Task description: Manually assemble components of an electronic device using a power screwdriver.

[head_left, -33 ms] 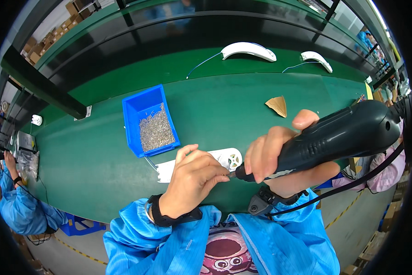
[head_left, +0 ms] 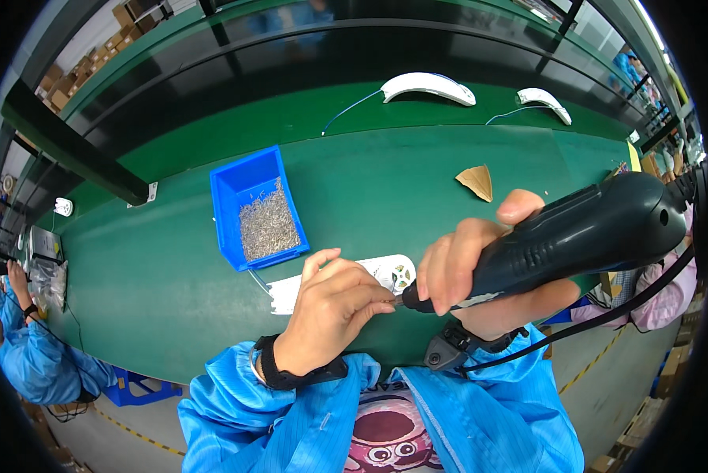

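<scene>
My right hand [head_left: 462, 256] is wrapped round a black electric screwdriver [head_left: 574, 230], tilted with its nose down to the left. My left hand [head_left: 328, 303] is closed in a pinch at the screwdriver's tip. Whatever small thing sits between those fingertips is too small or hidden to make out. Under and behind my left hand lies a flat white plastic part [head_left: 285, 295] with a round, patterned end, partly covered by the hand. Just beyond it stands a blue bin [head_left: 223, 206] holding a heap of small silvery screws [head_left: 269, 225].
The green work table [head_left: 369, 185] carries a torn piece of brown cardboard [head_left: 477, 183]. Two curved white parts [head_left: 429, 87] with blue wires lie along its back ledge. A black cable [head_left: 606, 315] arcs past my right forearm. At the far left another person's blue sleeve [head_left: 39, 347] shows.
</scene>
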The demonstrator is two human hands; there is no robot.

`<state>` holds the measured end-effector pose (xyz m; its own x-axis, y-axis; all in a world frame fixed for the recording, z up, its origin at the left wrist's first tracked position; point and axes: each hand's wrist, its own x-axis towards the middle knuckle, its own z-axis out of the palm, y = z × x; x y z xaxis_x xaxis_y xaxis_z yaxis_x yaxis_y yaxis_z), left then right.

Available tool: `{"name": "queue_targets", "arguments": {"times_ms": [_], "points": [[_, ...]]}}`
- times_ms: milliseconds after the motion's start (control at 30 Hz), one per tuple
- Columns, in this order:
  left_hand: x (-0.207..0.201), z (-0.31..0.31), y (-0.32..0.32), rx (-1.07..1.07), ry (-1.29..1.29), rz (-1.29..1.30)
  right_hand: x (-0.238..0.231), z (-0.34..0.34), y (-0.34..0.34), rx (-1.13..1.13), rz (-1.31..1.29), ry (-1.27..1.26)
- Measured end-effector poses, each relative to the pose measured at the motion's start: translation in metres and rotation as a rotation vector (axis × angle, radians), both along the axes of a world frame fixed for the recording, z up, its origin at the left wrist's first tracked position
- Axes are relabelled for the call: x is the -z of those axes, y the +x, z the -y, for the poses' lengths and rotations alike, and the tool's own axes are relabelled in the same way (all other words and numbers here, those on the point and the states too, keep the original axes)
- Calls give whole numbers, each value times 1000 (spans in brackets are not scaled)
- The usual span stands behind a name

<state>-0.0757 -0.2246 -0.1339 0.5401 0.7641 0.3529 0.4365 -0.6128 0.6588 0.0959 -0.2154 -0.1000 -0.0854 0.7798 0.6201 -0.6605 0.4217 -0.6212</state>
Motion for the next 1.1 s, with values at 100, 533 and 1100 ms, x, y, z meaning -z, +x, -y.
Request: {"name": "queue_targets", "arguments": {"times_ms": [100,533,1100], "points": [[4,-1,2,-9,14,14,10,-3,-6,-21,-166,-31],[21,-18,-9,-142,130,-84,30,-26,2,-91,249,146],[16,-88,-97,-461,339,-402,85,-76,-27,159,-19,-244]]}}
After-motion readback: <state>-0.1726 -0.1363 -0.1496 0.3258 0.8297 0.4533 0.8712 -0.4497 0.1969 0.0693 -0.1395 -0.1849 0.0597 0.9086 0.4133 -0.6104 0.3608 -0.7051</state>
